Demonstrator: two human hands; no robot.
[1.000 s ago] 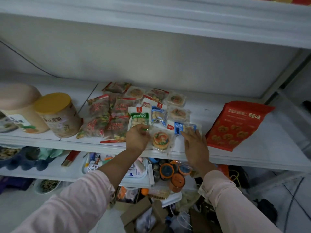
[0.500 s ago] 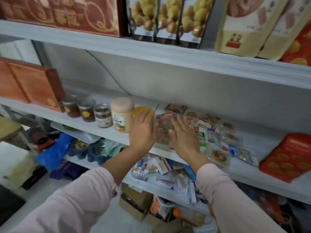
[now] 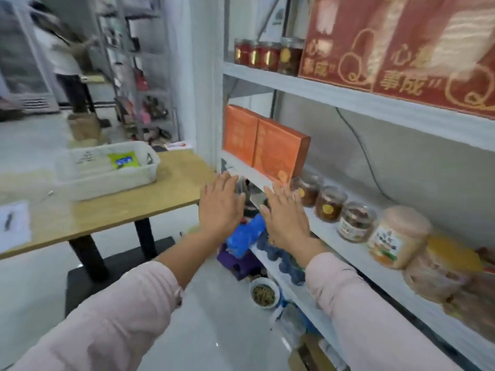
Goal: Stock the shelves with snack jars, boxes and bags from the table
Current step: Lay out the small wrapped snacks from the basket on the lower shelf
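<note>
Both hands have left the packets further along the shelf (image 3: 356, 253) and swung left with the view, toward the table (image 3: 171, 188). The left hand (image 3: 221, 207) and right hand (image 3: 285, 218) hold nothing, fingers (image 3: 227, 183) straight and spread wide. Remaining stock, a green packet (image 3: 123, 160) among pale ones, lies in the white tub (image 3: 107, 180) on the table, well apart from the hands. The right hand passes just beside the small jars (image 3: 330, 204) at the shelf's front edge, and a quick sweep could likely knock one off. The tub looks light, so a hasty grab may slide it.
</note>
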